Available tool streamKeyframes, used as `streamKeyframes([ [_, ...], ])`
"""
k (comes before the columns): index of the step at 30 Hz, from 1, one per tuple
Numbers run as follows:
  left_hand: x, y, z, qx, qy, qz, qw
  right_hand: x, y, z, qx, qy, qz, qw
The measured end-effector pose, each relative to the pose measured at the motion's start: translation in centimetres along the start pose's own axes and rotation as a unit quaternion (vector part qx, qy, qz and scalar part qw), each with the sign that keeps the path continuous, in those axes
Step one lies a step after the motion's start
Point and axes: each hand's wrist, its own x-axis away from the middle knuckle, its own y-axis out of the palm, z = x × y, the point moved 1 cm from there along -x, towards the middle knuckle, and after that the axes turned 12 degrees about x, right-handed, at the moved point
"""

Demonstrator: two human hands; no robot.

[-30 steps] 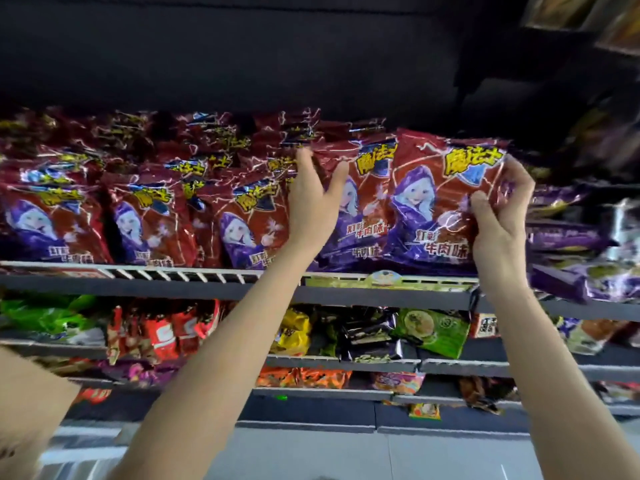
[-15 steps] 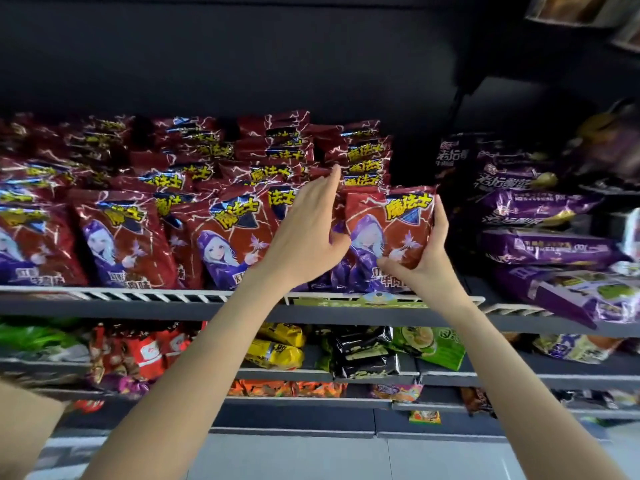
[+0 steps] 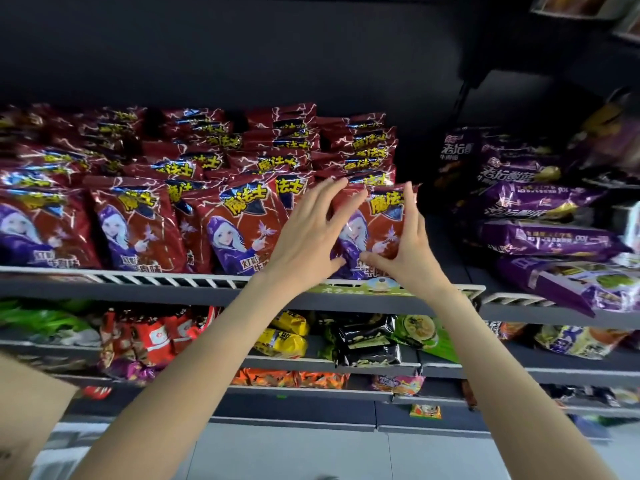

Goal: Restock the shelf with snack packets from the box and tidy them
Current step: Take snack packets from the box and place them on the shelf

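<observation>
The snack packet (image 3: 375, 233) is dark red and glossy, with yellow letters at the top and a figure in a purple hood, and it stands upright at the right end of the front row on the shelf (image 3: 207, 289). The left hand (image 3: 304, 233) lies on its left side with straight, spread fingers, while the right hand (image 3: 403, 247) pinches its right edge between thumb and fingers. Purple packets (image 3: 540, 237) lie stacked to the right, a dark wall is above, and lower shelves hold green, yellow and orange bags.
</observation>
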Motion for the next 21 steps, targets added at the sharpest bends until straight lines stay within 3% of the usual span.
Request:
streamKeyframes([
  [2,1.0,0.1,0.5,0.016,0.012,0.026,0.999,1.2,-0.2,0.1,0.056,0.011,0.017,0.998],
  [5,2.6,-1.0,1.1,0.057,0.004,0.09,0.994,2.7,-1.0,-1.0,0.098,-0.002,0.106,0.99],
  [8,5.4,-2.7,1.3,0.083,-0.004,0.157,0.984,4.4,-1.4,-3.5,0.144,-0.094,0.222,0.96],
  [10,8.3,-4.1,0.9,0.088,-0.02,0.209,0.974,5.3,-0.6,-5.8,0.139,-0.155,0.239,0.949],
  [16,20.4,-9.7,-1.0,0.04,-0.079,0.32,0.943,7.9,4.7,-15.0,0.073,-0.327,0.146,0.931],
  [18,25.1,-11.8,-1.8,0.004,-0.115,0.315,0.942,8.9,7.4,-18.7,0.061,-0.359,0.057,0.93],
  [21,32.2,-14.6,-3.0,-0.021,-0.21,0.239,0.948,10.6,11.7,-24.2,0.093,-0.407,-0.099,0.903],
])
